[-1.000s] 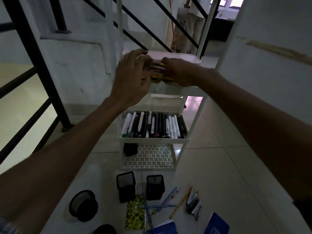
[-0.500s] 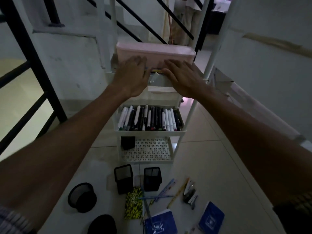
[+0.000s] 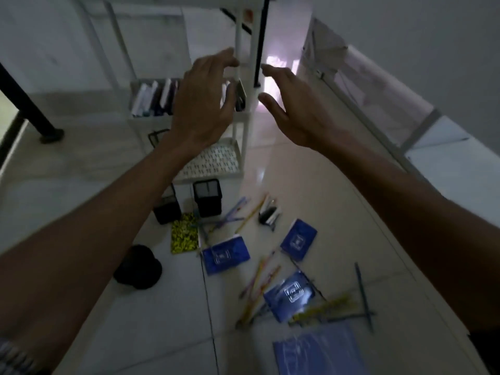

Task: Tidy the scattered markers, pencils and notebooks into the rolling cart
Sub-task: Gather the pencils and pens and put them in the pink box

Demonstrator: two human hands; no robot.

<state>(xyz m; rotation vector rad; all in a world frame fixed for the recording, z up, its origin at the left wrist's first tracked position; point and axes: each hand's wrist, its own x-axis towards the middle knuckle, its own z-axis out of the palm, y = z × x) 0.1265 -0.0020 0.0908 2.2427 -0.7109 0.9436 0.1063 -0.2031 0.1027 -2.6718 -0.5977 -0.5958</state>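
Observation:
The white rolling cart [image 3: 244, 147] stands ahead; its middle shelf holds a row of markers [image 3: 155, 97], and its bottom shelf [image 3: 216, 163] has a patterned floor. My left hand [image 3: 203, 104] hovers in front of the middle shelf, fingers spread, empty. Beside the cart's right post, my right hand [image 3: 290, 104] is also spread and empty. On the floor lie three small blue notebooks [image 3: 226, 255] [image 3: 299, 243] [image 3: 289, 295], a larger blue one [image 3: 319, 353], a yellow patterned notebook [image 3: 185, 234], scattered pencils [image 3: 257, 290] and a few markers [image 3: 269, 212].
Two black mesh pen holders [image 3: 207, 197] [image 3: 167, 209] stand before the cart; another [image 3: 157, 136] sits on its bottom shelf. A round black holder [image 3: 138, 266] lies at left. Black stair railing [image 3: 29, 109] is at left, a white wall [image 3: 405, 63] at right.
Both hands have let go of the bundle at the cart's top tray and dropped lower, now empty. My view has tilted down toward the floor items.

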